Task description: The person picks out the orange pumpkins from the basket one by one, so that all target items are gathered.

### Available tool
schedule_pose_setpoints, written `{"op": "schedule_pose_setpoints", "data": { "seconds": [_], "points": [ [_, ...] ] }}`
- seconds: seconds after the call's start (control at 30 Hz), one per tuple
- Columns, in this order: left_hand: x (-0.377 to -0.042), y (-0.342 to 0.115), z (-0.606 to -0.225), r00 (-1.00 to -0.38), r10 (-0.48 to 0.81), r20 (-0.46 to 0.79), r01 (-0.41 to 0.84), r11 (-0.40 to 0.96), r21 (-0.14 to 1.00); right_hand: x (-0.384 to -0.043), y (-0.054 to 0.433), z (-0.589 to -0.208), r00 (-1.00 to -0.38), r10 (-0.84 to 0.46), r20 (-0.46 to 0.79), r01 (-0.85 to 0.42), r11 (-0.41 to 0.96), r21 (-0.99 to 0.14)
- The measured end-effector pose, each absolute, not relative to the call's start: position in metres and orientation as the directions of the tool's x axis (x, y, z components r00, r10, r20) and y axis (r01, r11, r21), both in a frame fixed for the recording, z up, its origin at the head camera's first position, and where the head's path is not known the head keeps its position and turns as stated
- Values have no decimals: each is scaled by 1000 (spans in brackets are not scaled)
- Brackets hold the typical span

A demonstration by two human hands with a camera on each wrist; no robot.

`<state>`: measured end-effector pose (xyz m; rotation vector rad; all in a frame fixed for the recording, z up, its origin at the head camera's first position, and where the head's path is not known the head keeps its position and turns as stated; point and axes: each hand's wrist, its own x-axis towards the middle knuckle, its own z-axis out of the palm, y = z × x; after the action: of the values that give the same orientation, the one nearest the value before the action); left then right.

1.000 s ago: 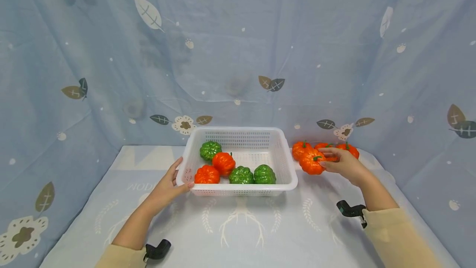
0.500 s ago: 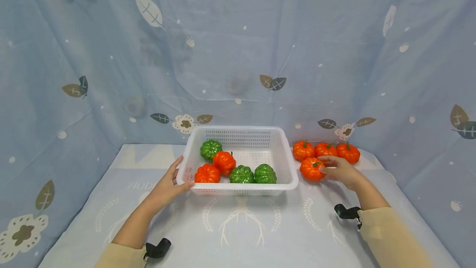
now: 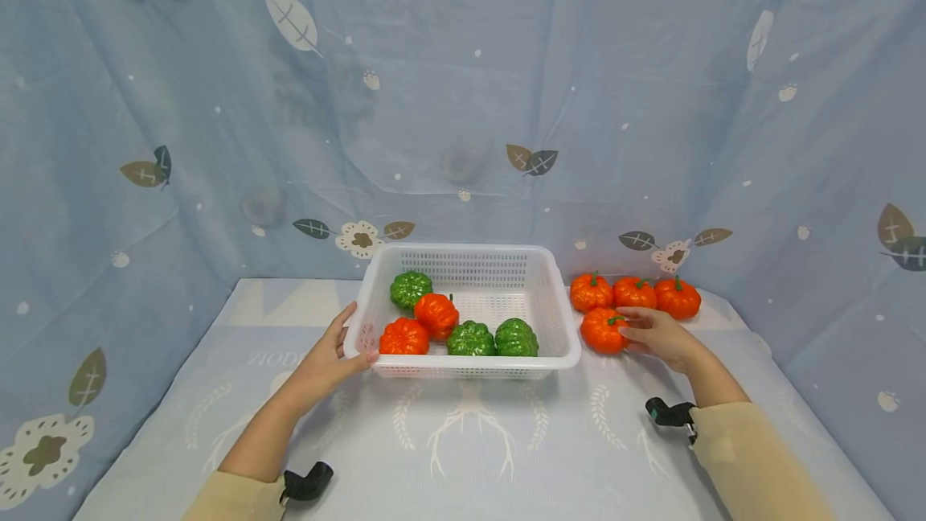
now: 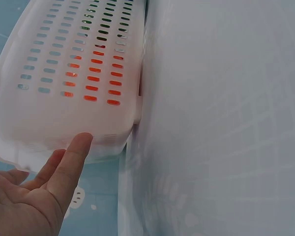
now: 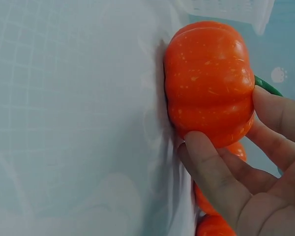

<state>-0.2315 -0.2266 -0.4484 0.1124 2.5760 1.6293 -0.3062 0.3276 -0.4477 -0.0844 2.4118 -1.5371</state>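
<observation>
In the head view, my right hand (image 3: 657,336) holds a small orange pumpkin (image 3: 602,331) that rests on the table. Thumb and fingertips touch this ribbed pumpkin (image 5: 211,81) near its green stem and along its side. My left hand (image 3: 325,360) rests at the near left corner of a white plastic basket (image 3: 463,363), fingers fairly straight, thumb at the front rim. The left wrist view has fingers against the slotted basket (image 4: 59,115). Inside sit red-orange pumpkins (image 3: 436,316) and several green ones (image 3: 516,338).
Behind the held pumpkin, a row of orange pumpkins (image 3: 634,293) stands to the right of the basket. A pale printed cloth covers the table (image 3: 470,441). Blue patterned curtain (image 3: 463,103) hangs at the back and sides.
My right hand has lowered the orange pumpkin onto the table in front of the row, then shifted it slightly left. The left hand and basket have stayed put.
</observation>
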Motion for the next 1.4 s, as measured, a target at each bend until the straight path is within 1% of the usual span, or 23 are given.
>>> {"op": "schedule_pose_setpoints", "data": {
  "seconds": [0.37, 0.67, 0.77, 0.97, 1.2, 1.4],
  "points": [
    [-232, -227, -448, -992, 125, -32, 22, 403, 915, -308, 328, -447, -955, -190, -227, 125, 437, -891],
    [-232, -227, -448, -993, 108, -46, 3, 420, 907, -307, 328, -443, -950, -204, -237, 120, 463, -878],
    [-233, -228, -449, -993, 105, -52, -2, 425, 905, -307, 329, -441, -951, -224, -215, 83, 485, -871],
    [-233, -227, -449, -994, 100, -52, -4, 433, 901, -297, 333, -427, -962, -242, -125, -27, 542, -840],
    [-233, -226, -449, -994, 101, -50, 0, 443, 896, -288, 325, -403, -971, -208, -121, -12, 541, -841],
    [-232, -227, -447, -994, 101, -47, 2, 441, 897, -282, 305, -388, -979, -192, -70, -55, 579, -813]
  ]
}}
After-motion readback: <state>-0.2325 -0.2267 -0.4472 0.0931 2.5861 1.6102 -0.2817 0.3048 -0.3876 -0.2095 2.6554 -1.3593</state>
